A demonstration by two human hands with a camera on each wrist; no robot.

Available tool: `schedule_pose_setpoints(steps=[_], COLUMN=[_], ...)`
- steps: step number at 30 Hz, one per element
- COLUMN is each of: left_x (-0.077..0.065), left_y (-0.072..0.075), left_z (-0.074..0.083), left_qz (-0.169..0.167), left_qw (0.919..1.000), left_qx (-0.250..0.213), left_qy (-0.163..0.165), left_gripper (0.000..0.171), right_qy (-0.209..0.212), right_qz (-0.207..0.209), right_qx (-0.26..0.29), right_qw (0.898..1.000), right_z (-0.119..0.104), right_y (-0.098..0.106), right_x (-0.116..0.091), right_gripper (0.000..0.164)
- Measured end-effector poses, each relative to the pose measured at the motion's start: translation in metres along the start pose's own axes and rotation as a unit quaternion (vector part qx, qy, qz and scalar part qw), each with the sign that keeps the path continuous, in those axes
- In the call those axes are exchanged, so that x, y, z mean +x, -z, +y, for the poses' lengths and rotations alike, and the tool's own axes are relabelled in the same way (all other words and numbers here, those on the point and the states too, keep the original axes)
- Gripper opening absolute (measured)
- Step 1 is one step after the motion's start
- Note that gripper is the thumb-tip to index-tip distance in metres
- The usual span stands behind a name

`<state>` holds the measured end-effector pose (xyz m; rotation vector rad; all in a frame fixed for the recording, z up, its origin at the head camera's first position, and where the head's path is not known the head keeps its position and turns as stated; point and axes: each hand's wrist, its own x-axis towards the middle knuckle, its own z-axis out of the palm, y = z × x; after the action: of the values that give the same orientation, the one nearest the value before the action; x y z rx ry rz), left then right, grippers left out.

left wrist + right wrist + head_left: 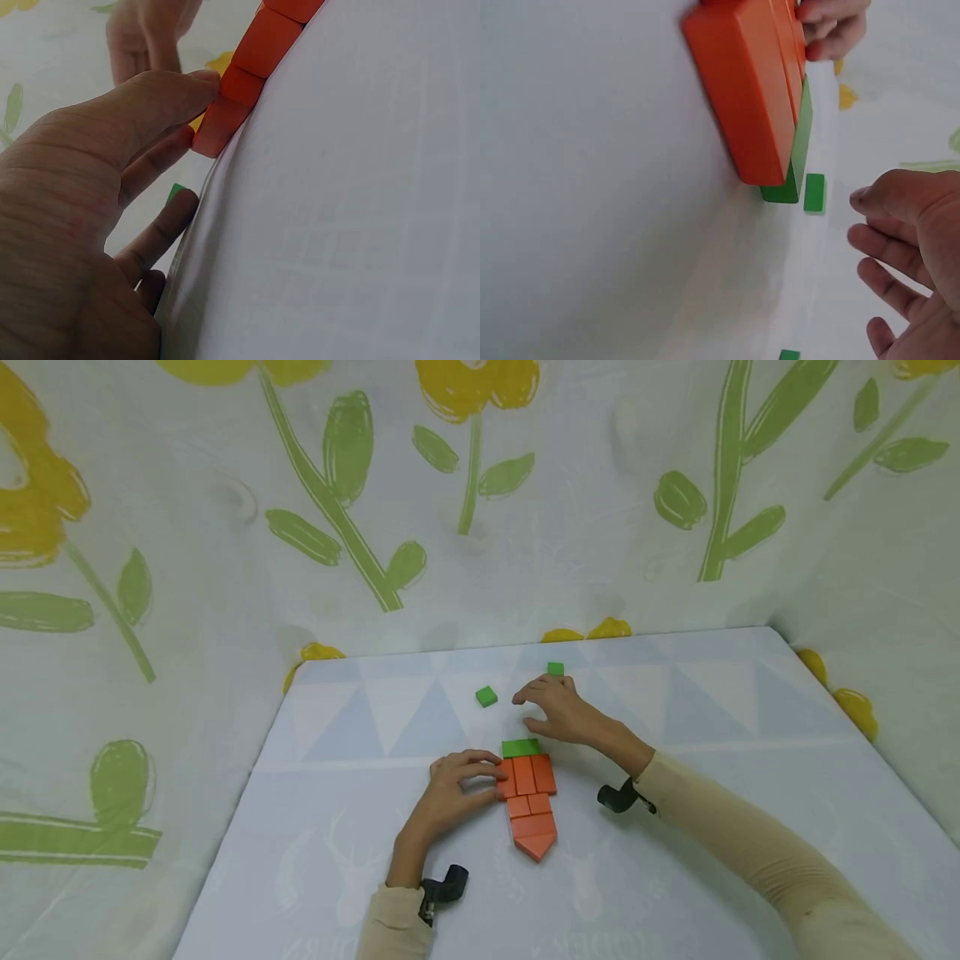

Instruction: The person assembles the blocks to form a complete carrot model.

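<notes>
Orange blocks (533, 774) lie together on the table in a flat figure that narrows toward the near side and ends in a pointed block (537, 846). A green rectangular block (521, 748) lies against the far edge of this group. My left hand (450, 783) rests at the figure's left side, thumb and fingertips touching the orange blocks. Above the table past the green block is my right hand (561, 706), fingers spread and slightly bent, holding nothing. Beyond it lie two small green blocks, one (486, 697) to its left and another (555, 668) just behind its fingers.
The table (337, 835) has a pale cover with blue triangles along its far part. A flower-printed cloth (570, 543) stands behind the table and at both sides. Each wrist wears a small black camera, such as the right one (617, 797).
</notes>
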<state>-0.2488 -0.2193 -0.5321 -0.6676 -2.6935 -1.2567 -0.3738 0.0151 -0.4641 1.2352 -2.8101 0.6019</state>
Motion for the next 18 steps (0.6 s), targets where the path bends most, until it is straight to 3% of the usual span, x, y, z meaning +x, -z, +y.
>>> schedule_pose_setpoints(steps=[5,10,13,18], left_x=[-0.001,0.000,0.000,-0.001], left_y=[-0.002,-0.002,-0.001,0.001], left_z=[-0.002,-0.002,-0.001,0.000], left_qz=[0.007,0.000,-0.002,0.002], left_qw=[0.9999,1.0000,1.0000,1.0000], left_qx=[0.000,0.001,0.003,0.004], left_qy=[-0.008,0.000,0.005,-0.001], left_gripper=[0.022,0.023,0.023,0.022], right_qy=[-0.009,-0.032,-0.046,-0.031], right_qz=[0.005,-0.031,-0.054,-0.061], right_qx=[0.012,0.019,0.020,0.019], right_qw=[1.000,0.999,0.997,0.997], right_z=[0.004,0.006,0.007,0.009], right_y=[-0.004,-0.011,-0.016,-0.024], right_x=[0.032,0.060,0.070,0.077], right_gripper=[0.037,0.040,0.040,0.031])
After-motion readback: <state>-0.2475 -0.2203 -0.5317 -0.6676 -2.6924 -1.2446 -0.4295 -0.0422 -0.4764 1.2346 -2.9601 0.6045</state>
